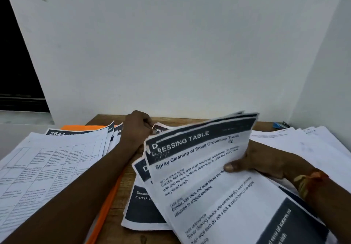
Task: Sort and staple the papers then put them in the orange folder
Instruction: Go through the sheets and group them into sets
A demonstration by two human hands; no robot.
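Hands, head view: right hand grips the fanned Dressing Table sheets, thumb on top, likely spread to compare headings. Left hand, fingers curled, appears to pinch a far sheet with a similar heading. Orange folder lies on the table under the left forearm, beneath a printed pile.

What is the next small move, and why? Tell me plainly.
Probably pull the far sheet back and lay it on the Dressing Table bundle. The left hand appears to pinch that sheet, and its header starts DRES, matching the sheets fanned in the right hand.
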